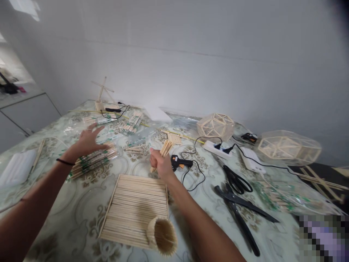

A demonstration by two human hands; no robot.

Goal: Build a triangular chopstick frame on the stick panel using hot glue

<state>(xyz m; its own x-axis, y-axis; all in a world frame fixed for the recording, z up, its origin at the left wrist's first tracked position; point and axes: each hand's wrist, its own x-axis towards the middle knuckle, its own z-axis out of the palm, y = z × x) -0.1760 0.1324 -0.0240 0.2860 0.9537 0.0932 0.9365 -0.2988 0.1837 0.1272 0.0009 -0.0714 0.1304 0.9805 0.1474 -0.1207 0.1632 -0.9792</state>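
Note:
My right hand (161,163) is closed around a small bundle of wooden sticks (165,149), held above the table beside a black glue gun (180,162). My left hand (88,140) is open with fingers spread, hovering over a pack of wrapped chopsticks (94,160). In front of me lies a flat mat of glued sticks (136,207) with a small stick cylinder (162,234) at its near right corner.
Black scissors (236,180) and larger shears (240,211) lie to the right. A white power strip (218,148) with cables, two geometric stick frames (215,125) (289,147), more chopstick packs (132,123) and a stick stand (100,92) sit further back.

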